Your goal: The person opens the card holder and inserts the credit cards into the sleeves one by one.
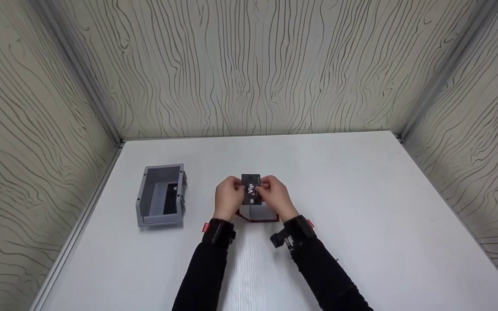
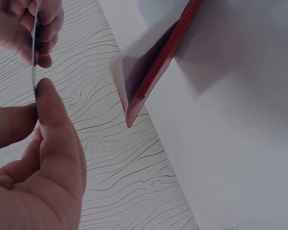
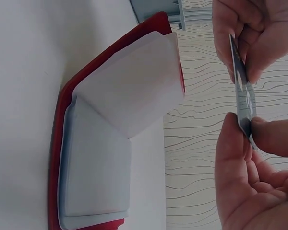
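Note:
A black card (image 1: 251, 179) with "Vip" printed in white is held upright between both hands. My left hand (image 1: 228, 196) pinches its left edge, thumb against fingers. On the opposite edge, my right hand (image 1: 278, 196) pinches it the same way. Both wrist views show the card (image 3: 243, 93) nearly edge-on, thin between the fingertips. Below the hands, a red card holder (image 1: 260, 213) lies spread on the table, partly hidden by the hands and card. Its whitish translucent sleeves (image 3: 97, 158) show in the right wrist view, one leaf raised at an angle.
A grey plastic bin (image 1: 160, 221) stands on the table to the left, with a black card-like piece (image 1: 170, 199) inside. The white table (image 1: 352, 194) is bounded by wood-grain patterned panels (image 1: 253, 69) at the back and both sides.

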`<action>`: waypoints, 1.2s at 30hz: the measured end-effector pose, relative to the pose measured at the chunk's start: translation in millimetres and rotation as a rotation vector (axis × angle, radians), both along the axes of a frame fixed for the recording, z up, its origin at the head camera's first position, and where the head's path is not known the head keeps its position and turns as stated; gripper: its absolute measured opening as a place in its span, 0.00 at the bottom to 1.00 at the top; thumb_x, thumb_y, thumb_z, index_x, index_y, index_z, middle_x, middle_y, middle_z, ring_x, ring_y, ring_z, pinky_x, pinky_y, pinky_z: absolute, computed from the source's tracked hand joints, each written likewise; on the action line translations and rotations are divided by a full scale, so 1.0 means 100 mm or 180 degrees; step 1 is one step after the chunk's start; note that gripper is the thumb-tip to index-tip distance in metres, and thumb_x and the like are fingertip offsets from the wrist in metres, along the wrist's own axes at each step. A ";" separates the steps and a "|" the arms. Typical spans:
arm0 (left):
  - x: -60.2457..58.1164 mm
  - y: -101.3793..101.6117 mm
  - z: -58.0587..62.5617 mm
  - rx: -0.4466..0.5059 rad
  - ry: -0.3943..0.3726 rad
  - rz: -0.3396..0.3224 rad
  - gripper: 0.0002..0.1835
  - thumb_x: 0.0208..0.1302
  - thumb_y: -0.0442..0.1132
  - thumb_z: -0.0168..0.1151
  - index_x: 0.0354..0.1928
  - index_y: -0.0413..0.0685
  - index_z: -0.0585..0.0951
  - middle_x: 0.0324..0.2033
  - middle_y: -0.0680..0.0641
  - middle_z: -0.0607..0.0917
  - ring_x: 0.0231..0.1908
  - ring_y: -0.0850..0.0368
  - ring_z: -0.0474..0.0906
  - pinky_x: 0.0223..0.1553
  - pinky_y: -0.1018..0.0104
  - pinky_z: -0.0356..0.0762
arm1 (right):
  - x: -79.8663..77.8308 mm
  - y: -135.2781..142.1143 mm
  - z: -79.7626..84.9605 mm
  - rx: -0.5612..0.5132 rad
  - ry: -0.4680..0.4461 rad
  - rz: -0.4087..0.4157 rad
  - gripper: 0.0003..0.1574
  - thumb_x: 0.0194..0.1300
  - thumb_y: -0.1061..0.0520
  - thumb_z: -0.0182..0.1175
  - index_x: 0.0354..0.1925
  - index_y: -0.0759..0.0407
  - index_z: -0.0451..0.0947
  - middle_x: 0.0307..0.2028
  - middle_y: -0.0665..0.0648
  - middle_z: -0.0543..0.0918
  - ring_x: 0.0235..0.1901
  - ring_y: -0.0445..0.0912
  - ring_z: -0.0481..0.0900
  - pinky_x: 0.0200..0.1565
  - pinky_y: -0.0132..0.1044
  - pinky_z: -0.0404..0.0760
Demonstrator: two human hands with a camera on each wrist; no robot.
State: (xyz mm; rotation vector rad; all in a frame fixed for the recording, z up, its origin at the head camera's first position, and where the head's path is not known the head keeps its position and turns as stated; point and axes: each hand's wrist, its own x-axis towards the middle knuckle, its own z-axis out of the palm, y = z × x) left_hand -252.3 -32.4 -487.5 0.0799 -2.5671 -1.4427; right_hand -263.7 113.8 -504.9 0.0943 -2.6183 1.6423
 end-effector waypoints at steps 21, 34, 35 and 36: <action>-0.03 -0.11 -0.13 -0.0642 0.0475 0.0281 0.09 0.54 0.31 0.71 0.36 0.33 0.83 0.26 0.44 0.82 0.31 0.46 0.78 0.36 0.53 0.75 | -0.08 0.14 -0.03 0.0041 0.0031 -0.0242 0.13 0.67 0.64 0.61 0.48 0.69 0.75 0.35 0.58 0.80 0.35 0.47 0.79 0.35 0.37 0.78; -0.02 -0.14 -0.27 -0.0848 0.0161 0.0164 0.12 0.48 0.31 0.70 0.35 0.31 0.82 0.26 0.41 0.82 0.31 0.42 0.80 0.37 0.51 0.76 | -0.12 0.19 -0.10 0.0072 -0.0028 -0.0353 0.13 0.66 0.64 0.61 0.48 0.70 0.75 0.36 0.60 0.80 0.36 0.49 0.79 0.37 0.39 0.80; -0.02 -0.15 -0.28 -0.0854 0.0164 0.0161 0.11 0.48 0.30 0.70 0.35 0.32 0.82 0.25 0.42 0.82 0.31 0.42 0.80 0.37 0.51 0.76 | -0.12 0.19 -0.10 0.0084 -0.0034 -0.0356 0.14 0.66 0.64 0.61 0.48 0.70 0.75 0.36 0.60 0.80 0.36 0.49 0.79 0.37 0.39 0.80; -0.02 -0.15 -0.29 -0.0848 0.0183 0.0160 0.10 0.48 0.29 0.69 0.34 0.32 0.82 0.25 0.42 0.82 0.30 0.42 0.80 0.36 0.51 0.76 | -0.12 0.19 -0.11 0.0099 -0.0030 -0.0357 0.14 0.66 0.64 0.61 0.48 0.70 0.75 0.36 0.60 0.80 0.36 0.49 0.79 0.37 0.40 0.80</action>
